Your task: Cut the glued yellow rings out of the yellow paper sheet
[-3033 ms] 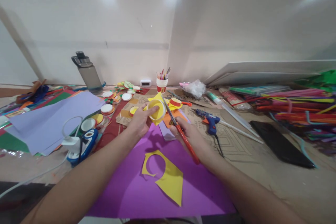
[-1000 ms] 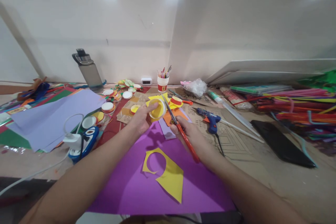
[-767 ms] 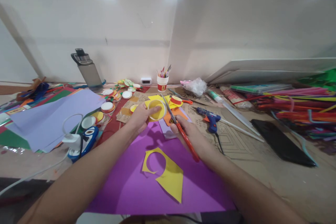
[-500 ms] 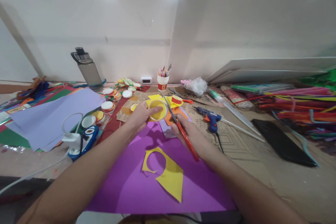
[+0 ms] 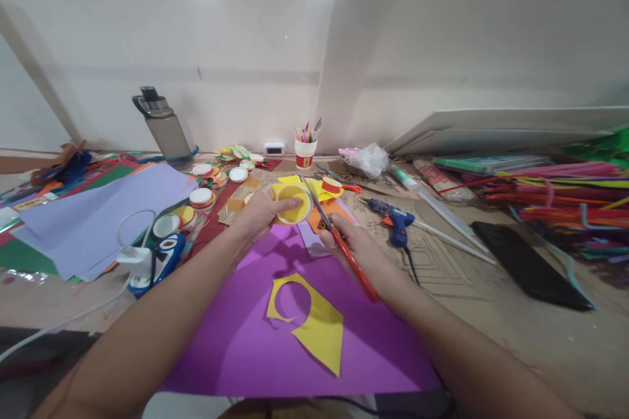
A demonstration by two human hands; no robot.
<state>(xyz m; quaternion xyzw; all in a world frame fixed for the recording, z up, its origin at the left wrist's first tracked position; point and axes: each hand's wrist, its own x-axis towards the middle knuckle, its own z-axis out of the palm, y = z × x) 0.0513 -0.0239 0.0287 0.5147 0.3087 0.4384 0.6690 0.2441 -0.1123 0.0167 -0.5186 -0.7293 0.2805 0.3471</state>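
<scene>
My left hand [image 5: 261,213] pinches a round white-rimmed piece with a yellow inside [image 5: 293,204], the thumb pressed on its face. In my right hand [image 5: 356,249] are red-handled scissors [image 5: 344,245], their blades pointing up and away beside the round piece's right edge. Below both hands, a yellow paper offcut [image 5: 322,327] with a circular cutout lies on a large purple sheet [image 5: 236,347]. Just beyond the hands are yellow paper [image 5: 289,181], orange paper [image 5: 339,209] and a small red-and-white ring [image 5: 331,184].
Lilac sheets [image 5: 118,209], a blue power strip [image 5: 160,265] and round lids [image 5: 200,197] lie left. A pen cup [image 5: 305,152] and bottle [image 5: 167,134] stand behind. Right are a blue glue gun [image 5: 399,222], a black phone-like slab [image 5: 531,265] and pipe cleaners [image 5: 570,216].
The round piece and my left hand have shifted very slightly left. The scissors remain beside the piece's right edge, with little visible movement.
</scene>
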